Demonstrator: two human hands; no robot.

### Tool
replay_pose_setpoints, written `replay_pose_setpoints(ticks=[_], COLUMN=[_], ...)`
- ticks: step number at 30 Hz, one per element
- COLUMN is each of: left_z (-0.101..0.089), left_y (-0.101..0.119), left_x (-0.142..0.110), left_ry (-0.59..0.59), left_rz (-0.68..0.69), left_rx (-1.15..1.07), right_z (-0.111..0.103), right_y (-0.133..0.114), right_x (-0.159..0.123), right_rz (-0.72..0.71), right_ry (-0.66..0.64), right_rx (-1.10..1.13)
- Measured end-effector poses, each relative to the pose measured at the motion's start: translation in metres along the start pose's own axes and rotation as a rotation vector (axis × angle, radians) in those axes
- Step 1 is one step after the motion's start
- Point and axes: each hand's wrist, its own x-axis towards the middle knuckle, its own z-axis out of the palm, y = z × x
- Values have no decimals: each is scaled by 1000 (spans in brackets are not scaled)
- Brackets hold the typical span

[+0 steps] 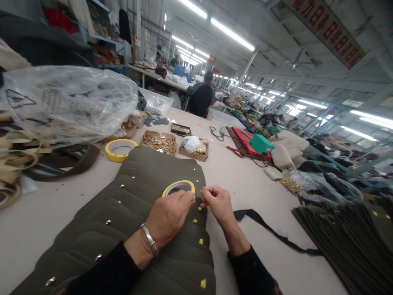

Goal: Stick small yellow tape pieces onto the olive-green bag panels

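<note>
My left hand, with a silver bracelet at its wrist, is closed on a roll of yellow tape above a fanned stack of dark olive panels. Gold studs dot the left side of the panels. Small yellow tape pieces stick along their right edge. Beside the roll, my right hand pinches a bit of yellow that looks like tape, near the panels' right edge. Its fingertips partly hide that bit.
Behind the panels stand a second yellow tape roll, a box of gold metal parts and another small box. A black strap and stacked dark pieces lie right. A plastic bag sits left; a person is farther back.
</note>
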Motion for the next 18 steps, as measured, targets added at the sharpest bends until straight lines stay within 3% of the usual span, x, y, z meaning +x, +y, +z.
replay_pose_setpoints(ticks=[7,18], left_z=[8,9], left_y=[-12,-12], left_x=[6,6], left_ry=[-144,-183], left_rz=[-49,-50], left_rx=[99,102], right_z=[-7,3], right_y=[14,10], right_x=[47,66], right_rz=[2,-243], right_ry=[-132,-144], right_rx=[-135,-566])
